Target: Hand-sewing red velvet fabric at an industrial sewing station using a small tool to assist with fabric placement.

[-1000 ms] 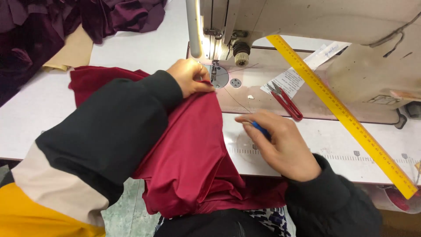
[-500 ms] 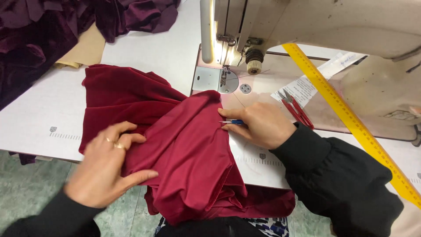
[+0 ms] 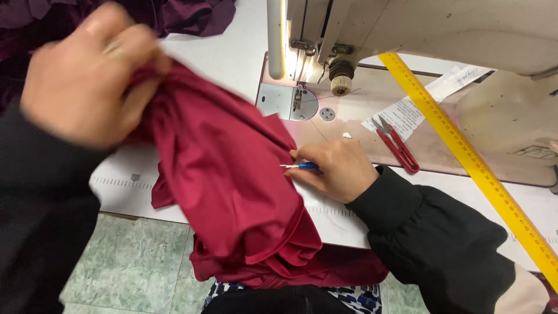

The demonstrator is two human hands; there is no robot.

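Left hand [image 3: 87, 75] lifts the red cloth [image 3: 232, 174]; right hand [image 3: 337, 168] seemingly pins it.

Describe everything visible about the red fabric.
The red fabric is a smooth, slightly shiny, dark red cloth, bunched into soft folds. The left hand lifts one end above the table; the rest drapes over the table's front edge toward the lap. The right hand, holding a small blue-handled tool, touches its right side.

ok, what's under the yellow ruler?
The yellow ruler lies slanted across the sewing machine bed and the white table. Its upper end crosses a printed paper strip. Red snips lie beside it, not under. Anything directly beneath is covered.
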